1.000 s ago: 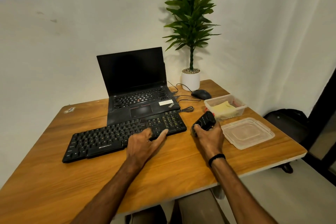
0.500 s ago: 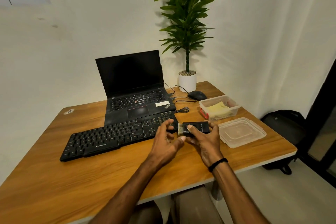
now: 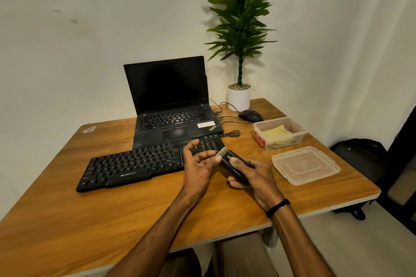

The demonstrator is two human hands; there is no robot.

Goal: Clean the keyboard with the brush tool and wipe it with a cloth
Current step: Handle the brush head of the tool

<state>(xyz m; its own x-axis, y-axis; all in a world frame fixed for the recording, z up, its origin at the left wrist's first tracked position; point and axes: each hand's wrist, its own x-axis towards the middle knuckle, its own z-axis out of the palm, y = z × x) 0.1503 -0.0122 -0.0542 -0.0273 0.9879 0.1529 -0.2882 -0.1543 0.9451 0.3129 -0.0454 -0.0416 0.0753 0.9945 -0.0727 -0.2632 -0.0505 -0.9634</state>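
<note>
A black keyboard (image 3: pixel 135 165) lies slanted on the wooden table (image 3: pixel 112 220), in front of a laptop. My right hand (image 3: pixel 254 177) grips a black brush tool (image 3: pixel 234 163) just right of the keyboard, thumb on top, pale bristles pointing up-left. My left hand (image 3: pixel 198 164) hovers beside it with fingers loosely spread, one fingertip touching the tool near the bristles. A yellow cloth (image 3: pixel 279 136) sits in a clear plastic box (image 3: pixel 267 141) at the right.
An open black laptop (image 3: pixel 171 105) stands behind the keyboard. A potted plant (image 3: pixel 239 96) and a black mouse (image 3: pixel 250 116) with cables are at the back right. The box's clear lid (image 3: pixel 306 165) lies near the right edge. A dark bag (image 3: pixel 358 153) rests on the floor.
My left hand left the keyboard and came over to the brush tool. My right hand lifted and turned the tool so its bristles now point up-left.
</note>
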